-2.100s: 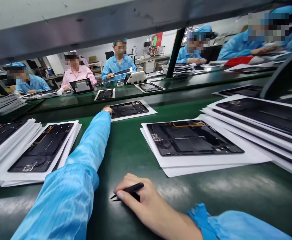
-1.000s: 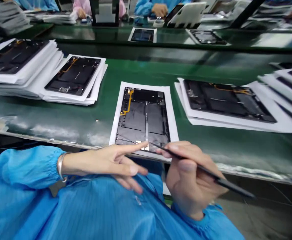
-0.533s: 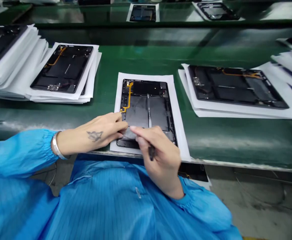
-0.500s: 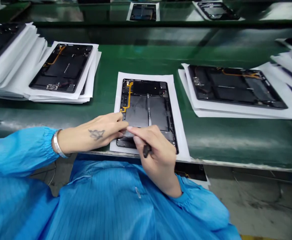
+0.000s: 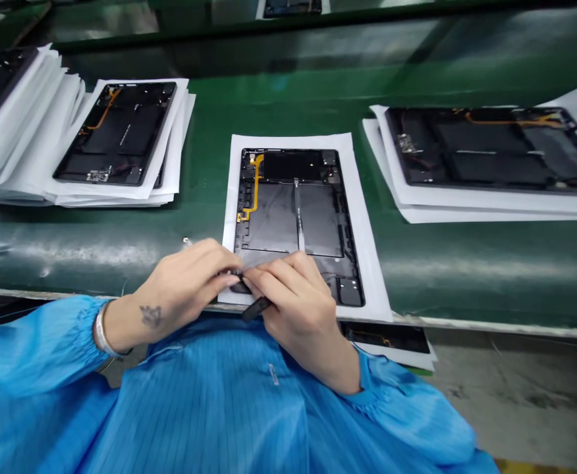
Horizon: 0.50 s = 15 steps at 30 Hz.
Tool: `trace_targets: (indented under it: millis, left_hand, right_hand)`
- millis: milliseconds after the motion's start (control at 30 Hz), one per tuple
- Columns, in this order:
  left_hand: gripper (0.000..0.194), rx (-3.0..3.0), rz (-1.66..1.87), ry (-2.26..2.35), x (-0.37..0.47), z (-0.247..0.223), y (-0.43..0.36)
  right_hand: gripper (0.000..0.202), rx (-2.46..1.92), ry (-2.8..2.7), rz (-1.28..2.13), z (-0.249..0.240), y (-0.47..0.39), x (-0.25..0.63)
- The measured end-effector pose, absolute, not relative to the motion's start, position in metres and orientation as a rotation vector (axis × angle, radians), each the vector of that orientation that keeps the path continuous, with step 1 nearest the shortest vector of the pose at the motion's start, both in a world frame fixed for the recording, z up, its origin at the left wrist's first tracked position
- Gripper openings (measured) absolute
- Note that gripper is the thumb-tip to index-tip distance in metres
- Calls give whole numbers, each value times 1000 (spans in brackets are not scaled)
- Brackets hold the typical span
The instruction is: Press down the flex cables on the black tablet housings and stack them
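An open tablet housing lies face up on a white paper sheet before me, its dark inner parts, yellow flex cable and pale central ribbon exposed. At its lower left corner my left hand is closed in a pinch; whatever is between the fingertips is too small to make out. Right beside it, over the lower edge, my right hand is closed around a slim black tool. The tool's thick end sticks out toward me, and its tip is hidden by the fingers.
Left of me, a tablet housing rests on stacked papers, beside a taller stack. Another housing lies sideways on paper at right. A small bit sits on the green bench. Below its edge another housing shows.
My hands have shifted down toward the tablet's lower left corner, the left thumb now pinching there. The black tool has swung to point lower left. The view has shifted slightly.
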<state>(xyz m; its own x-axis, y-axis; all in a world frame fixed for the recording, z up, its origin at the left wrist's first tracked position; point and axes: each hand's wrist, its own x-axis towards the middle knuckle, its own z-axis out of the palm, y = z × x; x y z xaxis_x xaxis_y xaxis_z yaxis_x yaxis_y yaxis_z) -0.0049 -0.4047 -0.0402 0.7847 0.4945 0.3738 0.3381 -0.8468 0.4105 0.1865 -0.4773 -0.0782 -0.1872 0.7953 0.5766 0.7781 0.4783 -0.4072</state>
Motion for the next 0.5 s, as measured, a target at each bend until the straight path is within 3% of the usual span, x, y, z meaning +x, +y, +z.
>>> trace_targets:
  millis: [167, 500]
  left_hand:
    - [2, 2328, 747, 822, -3, -42, -410]
    - [8, 2196, 674, 868, 2, -45, -411]
  right_hand:
    - [20, -1265, -1936, 64, -80, -477, 188]
    - [18, -1262, -1900, 20, -81, -478, 188]
